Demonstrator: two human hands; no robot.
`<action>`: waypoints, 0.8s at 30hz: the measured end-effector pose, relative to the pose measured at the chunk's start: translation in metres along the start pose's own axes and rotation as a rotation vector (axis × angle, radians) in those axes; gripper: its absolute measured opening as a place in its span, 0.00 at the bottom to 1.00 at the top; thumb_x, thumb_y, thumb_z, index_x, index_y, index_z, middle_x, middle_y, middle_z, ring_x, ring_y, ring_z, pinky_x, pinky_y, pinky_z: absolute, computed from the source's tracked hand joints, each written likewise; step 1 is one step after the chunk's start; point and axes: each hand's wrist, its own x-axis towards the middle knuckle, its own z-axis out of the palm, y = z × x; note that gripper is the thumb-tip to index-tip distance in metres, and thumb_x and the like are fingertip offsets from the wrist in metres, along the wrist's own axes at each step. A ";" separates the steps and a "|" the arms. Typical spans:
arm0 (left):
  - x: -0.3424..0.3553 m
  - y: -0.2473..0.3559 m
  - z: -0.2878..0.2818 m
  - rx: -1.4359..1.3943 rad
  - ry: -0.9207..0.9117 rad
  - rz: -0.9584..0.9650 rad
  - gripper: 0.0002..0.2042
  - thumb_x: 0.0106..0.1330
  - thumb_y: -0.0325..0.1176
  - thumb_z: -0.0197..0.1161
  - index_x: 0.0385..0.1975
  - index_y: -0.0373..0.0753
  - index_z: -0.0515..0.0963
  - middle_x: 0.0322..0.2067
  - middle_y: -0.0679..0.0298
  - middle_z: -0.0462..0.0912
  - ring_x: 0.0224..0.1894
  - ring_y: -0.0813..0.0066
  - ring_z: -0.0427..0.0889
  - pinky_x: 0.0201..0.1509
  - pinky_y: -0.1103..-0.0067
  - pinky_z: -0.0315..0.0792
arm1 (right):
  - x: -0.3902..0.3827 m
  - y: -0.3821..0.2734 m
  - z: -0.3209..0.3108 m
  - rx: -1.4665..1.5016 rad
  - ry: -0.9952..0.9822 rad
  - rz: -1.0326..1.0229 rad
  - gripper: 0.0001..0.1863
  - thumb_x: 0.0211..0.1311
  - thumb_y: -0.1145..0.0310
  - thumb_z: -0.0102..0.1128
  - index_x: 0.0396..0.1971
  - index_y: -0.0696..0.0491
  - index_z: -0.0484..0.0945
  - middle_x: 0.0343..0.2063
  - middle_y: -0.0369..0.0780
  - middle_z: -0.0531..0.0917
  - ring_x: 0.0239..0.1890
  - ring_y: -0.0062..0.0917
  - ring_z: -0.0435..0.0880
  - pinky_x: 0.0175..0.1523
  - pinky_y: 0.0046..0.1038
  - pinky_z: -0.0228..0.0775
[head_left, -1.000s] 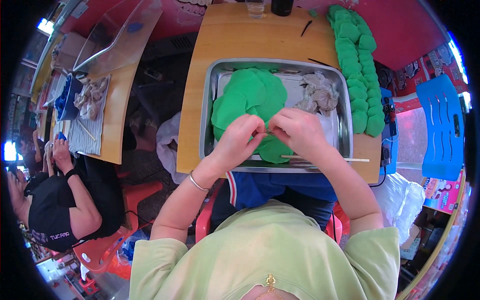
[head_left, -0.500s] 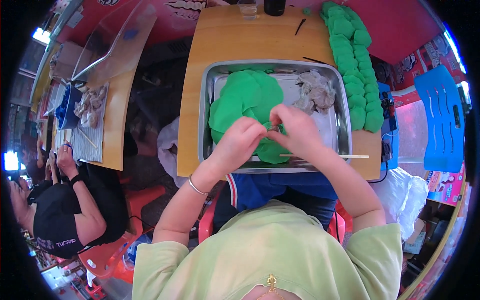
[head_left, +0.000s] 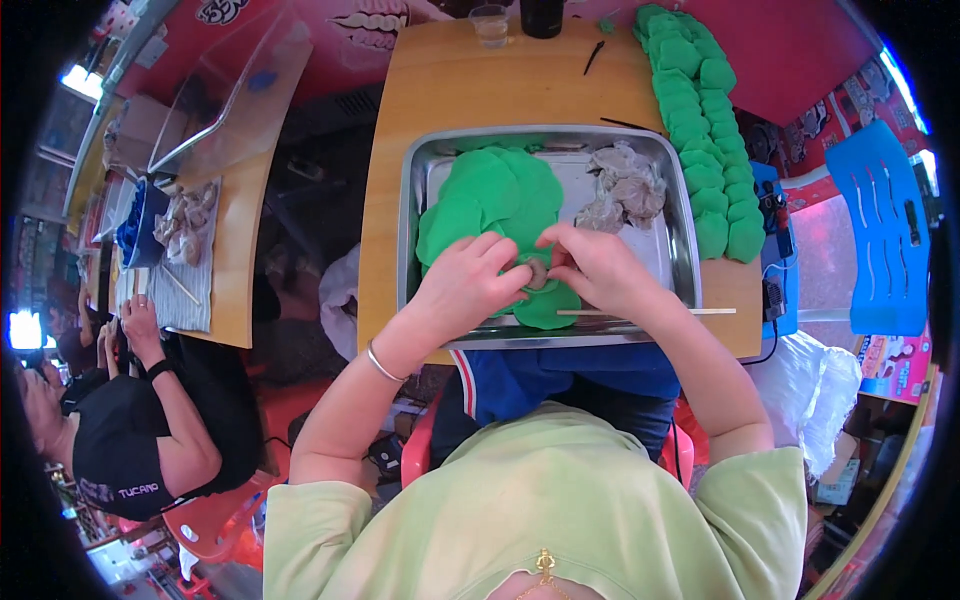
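Note:
My left hand and my right hand meet over the near part of a metal tray. Their fingers pinch a small green piece from opposite sides, and a round beige-grey lump shows in its middle. Just below the fingers lies a flat green disc. A heap of overlapping thin green discs covers the tray's left side, partly behind my left hand. At the tray's right sit several brownish-grey lumps that look wrapped in clear film.
A thin pale stick crosses the tray's near rim under my right forearm. Rows of bunched green pieces line the table's right edge. A clear cup and dark bottle stand at the back. Another person sits left, at another table.
My fingers have drawn apart slightly, and the beige-grey lump between them now shows more plainly. My left hand has turned more over the green piece. The view has shifted slightly.

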 end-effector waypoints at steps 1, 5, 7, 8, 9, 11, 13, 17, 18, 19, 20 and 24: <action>0.000 -0.001 -0.003 0.052 -0.008 0.029 0.11 0.46 0.37 0.66 0.26 0.44 0.73 0.28 0.66 0.70 0.36 0.69 0.74 0.36 0.75 0.71 | 0.000 0.000 -0.001 0.001 0.003 -0.002 0.18 0.48 0.80 0.62 0.41 0.56 0.71 0.24 0.41 0.77 0.28 0.32 0.79 0.34 0.30 0.71; 0.001 -0.006 -0.011 0.071 -0.018 0.058 0.12 0.46 0.37 0.66 0.28 0.43 0.72 0.28 0.66 0.70 0.37 0.69 0.74 0.36 0.74 0.71 | 0.003 -0.002 -0.005 0.056 0.050 -0.068 0.15 0.50 0.81 0.61 0.39 0.56 0.71 0.25 0.41 0.76 0.28 0.31 0.77 0.35 0.29 0.70; 0.002 -0.006 -0.011 -0.026 0.119 0.098 0.11 0.48 0.34 0.64 0.29 0.42 0.72 0.29 0.65 0.71 0.36 0.68 0.75 0.36 0.74 0.71 | 0.005 -0.005 -0.006 0.061 0.075 -0.104 0.14 0.50 0.81 0.60 0.38 0.56 0.72 0.25 0.42 0.75 0.28 0.31 0.77 0.35 0.29 0.70; 0.000 -0.008 -0.007 -0.021 0.120 0.096 0.11 0.48 0.34 0.64 0.29 0.42 0.72 0.29 0.65 0.71 0.36 0.68 0.75 0.36 0.74 0.71 | 0.006 -0.006 -0.007 0.088 0.076 -0.114 0.13 0.51 0.81 0.60 0.37 0.56 0.72 0.26 0.42 0.75 0.29 0.31 0.77 0.35 0.29 0.70; -0.005 -0.010 0.002 -0.033 0.122 0.075 0.09 0.49 0.33 0.62 0.30 0.41 0.72 0.30 0.64 0.72 0.35 0.67 0.75 0.35 0.74 0.72 | 0.008 -0.008 -0.007 0.115 0.075 -0.125 0.12 0.51 0.81 0.59 0.36 0.57 0.72 0.27 0.42 0.75 0.29 0.31 0.77 0.36 0.28 0.70; -0.006 -0.008 0.005 -0.050 0.125 0.060 0.08 0.50 0.31 0.60 0.30 0.41 0.72 0.30 0.63 0.72 0.35 0.66 0.75 0.35 0.74 0.72 | 0.006 -0.002 -0.005 0.139 0.086 -0.107 0.10 0.51 0.81 0.59 0.35 0.57 0.72 0.27 0.42 0.75 0.29 0.30 0.77 0.36 0.28 0.70; -0.006 -0.006 0.003 -0.059 0.156 0.034 0.08 0.50 0.28 0.58 0.30 0.39 0.71 0.30 0.62 0.72 0.34 0.66 0.75 0.35 0.73 0.72 | 0.006 0.003 -0.002 0.165 0.092 -0.093 0.09 0.52 0.81 0.59 0.34 0.57 0.72 0.27 0.42 0.75 0.29 0.30 0.77 0.36 0.28 0.70; -0.006 -0.009 0.008 -0.066 0.157 0.046 0.08 0.50 0.28 0.58 0.30 0.38 0.71 0.30 0.62 0.71 0.34 0.66 0.76 0.35 0.73 0.72 | 0.006 -0.001 0.002 0.019 0.127 -0.083 0.08 0.50 0.79 0.61 0.31 0.56 0.74 0.29 0.42 0.75 0.32 0.32 0.79 0.37 0.30 0.72; -0.007 -0.010 0.009 -0.043 0.155 0.036 0.08 0.49 0.27 0.60 0.30 0.38 0.72 0.30 0.62 0.72 0.33 0.65 0.76 0.34 0.74 0.72 | 0.007 -0.004 0.004 -0.099 0.142 -0.081 0.08 0.49 0.78 0.62 0.31 0.56 0.75 0.29 0.42 0.76 0.33 0.34 0.79 0.36 0.31 0.72; -0.006 -0.009 0.010 -0.024 0.153 0.029 0.07 0.49 0.26 0.61 0.29 0.38 0.74 0.30 0.62 0.72 0.33 0.65 0.76 0.34 0.74 0.73 | 0.008 -0.006 0.005 -0.102 0.142 -0.080 0.08 0.49 0.78 0.62 0.31 0.56 0.75 0.29 0.42 0.76 0.33 0.34 0.79 0.36 0.31 0.72; -0.006 -0.008 0.010 -0.026 0.154 0.030 0.07 0.49 0.26 0.61 0.29 0.38 0.74 0.30 0.62 0.72 0.33 0.65 0.76 0.34 0.74 0.73 | 0.009 -0.007 0.006 -0.199 0.133 -0.091 0.09 0.48 0.76 0.63 0.30 0.55 0.75 0.29 0.42 0.76 0.33 0.35 0.79 0.36 0.32 0.72; -0.001 -0.002 0.007 -0.035 0.164 0.057 0.10 0.46 0.30 0.66 0.27 0.39 0.74 0.31 0.62 0.72 0.37 0.65 0.76 0.38 0.71 0.72 | 0.010 -0.002 0.010 -0.237 0.021 -0.067 0.09 0.47 0.74 0.64 0.28 0.55 0.74 0.30 0.42 0.75 0.34 0.38 0.78 0.36 0.34 0.72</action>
